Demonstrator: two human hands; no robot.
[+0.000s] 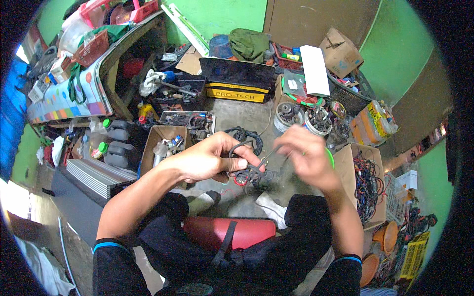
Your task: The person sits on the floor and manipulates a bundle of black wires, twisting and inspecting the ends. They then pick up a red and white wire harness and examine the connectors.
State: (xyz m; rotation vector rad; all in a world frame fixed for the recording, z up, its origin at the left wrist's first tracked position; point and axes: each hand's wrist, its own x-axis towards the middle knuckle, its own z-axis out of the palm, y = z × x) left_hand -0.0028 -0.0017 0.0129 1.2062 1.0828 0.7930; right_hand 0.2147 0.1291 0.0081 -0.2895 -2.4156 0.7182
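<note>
The left hand point(207, 160) has a closed grip on a dark wire bundle point(252, 173), while the blurred right hand point(308, 155) seems to pinch one strand.

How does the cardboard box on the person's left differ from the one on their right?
The left cardboard box holds bottles and small parts; the right cardboard box is stuffed with tangled wires. The left one sits beside dark jugs, the right one beside a white basket. Both are brown, open-topped, and on the floor.
</note>
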